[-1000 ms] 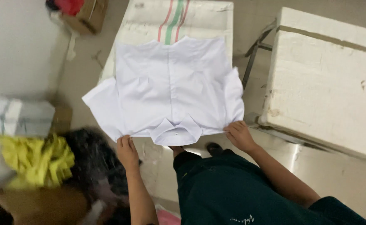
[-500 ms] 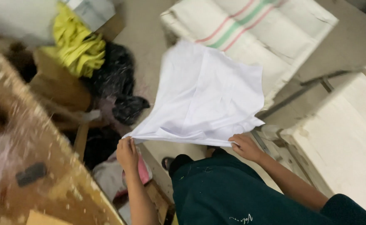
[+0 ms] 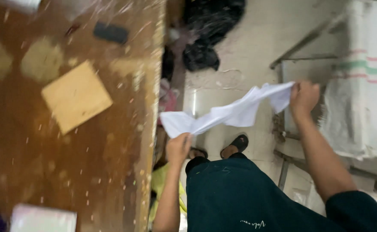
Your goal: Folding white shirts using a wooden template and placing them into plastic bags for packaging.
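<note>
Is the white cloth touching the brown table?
Apart. The head view shows the white cloth held up between both hands, with a gap beside the brown table.

White cloth is held stretched in the air between left hand and right hand, each gripped on one end. Brown wooden table is seen alongside, left; striped sack, right.

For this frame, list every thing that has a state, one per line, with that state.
white garment: bunched lengthwise, stretched in the air between both hands
left hand: closed on the garment's one end
right hand: closed on the other end
wooden table: worn, speckled top
tan square board: lying flat on the table
black cloth pile: heaped on the floor
</note>
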